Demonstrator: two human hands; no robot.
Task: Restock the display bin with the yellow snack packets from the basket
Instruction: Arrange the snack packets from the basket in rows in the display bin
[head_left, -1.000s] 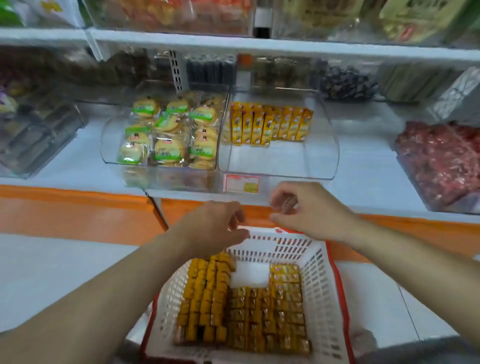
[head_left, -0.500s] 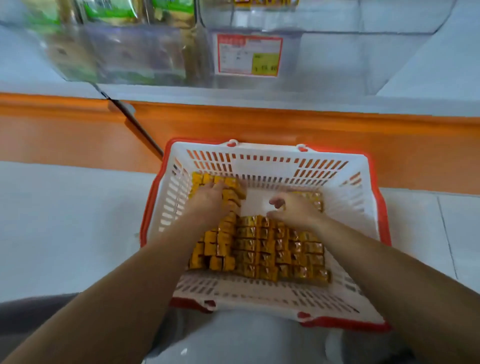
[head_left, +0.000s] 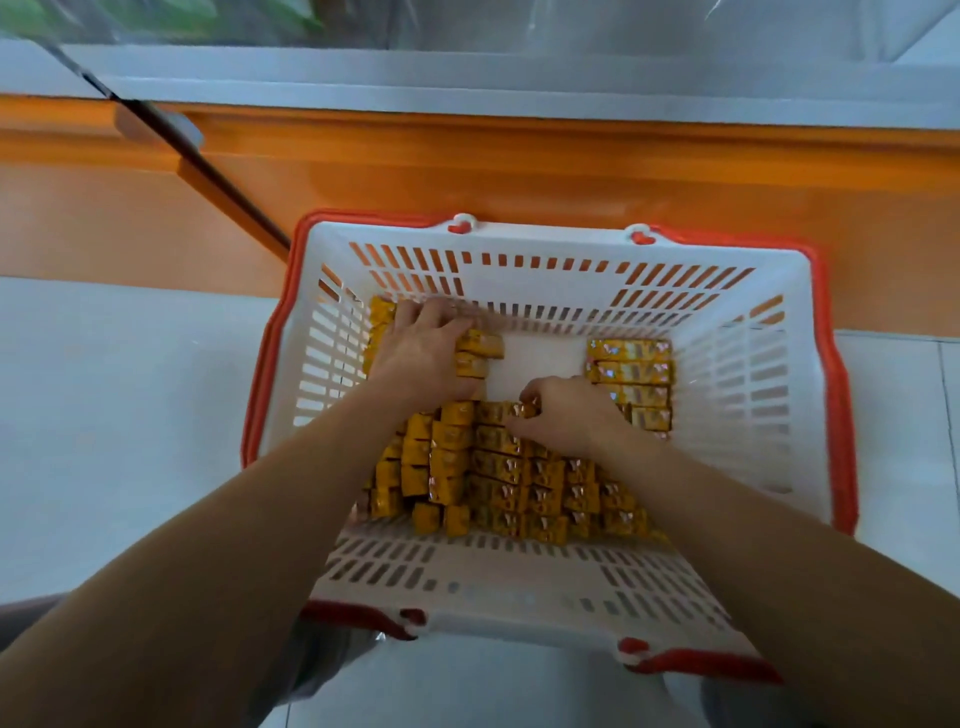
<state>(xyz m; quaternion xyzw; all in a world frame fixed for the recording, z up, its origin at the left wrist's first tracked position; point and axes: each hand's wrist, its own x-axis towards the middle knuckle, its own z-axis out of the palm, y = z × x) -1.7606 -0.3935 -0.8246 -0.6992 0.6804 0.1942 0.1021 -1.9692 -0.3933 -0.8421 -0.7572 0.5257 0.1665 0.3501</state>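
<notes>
**shelfstacker:** Both hands down in the basket right now. My left hand is spread flat over the stack at the far-left corner, fingers curled over the top and far side of a few packets, so it's closed around a bunch, though I wouldn't call it lifted yet. My right hand is bent over the near pile, fingertips hooked on the end of one row. Can't really tell if that one has a proper grip or is just resting on them.

**binfiller22:** How do those things handle? They look slippery.

**shelfstacker:** My guess: light, small boxy packs in glossy foil wrap, fairly stiff, so they stack in neat rows but slide against each other. Grabbing one at a time would be slow. I'd squeeze a whole row from both ends, palms in, so they clamp together like a brick.

**binfiller22:** Won't the middle ones pop out?

**shelfstacker:** That's the risk, I reckon. Keep the row short and press evenly. Not fragile as far as I can judge, but crushed corners look bad on display.

**binfiller22:** Where's the bin?

**shelfstacker:** Up above the orange ledge; only a blurry strip of clear plastic shows at the top. All the packets I can see are in the basket, with a bare patch in the far middle and another stack at far right.
</notes>
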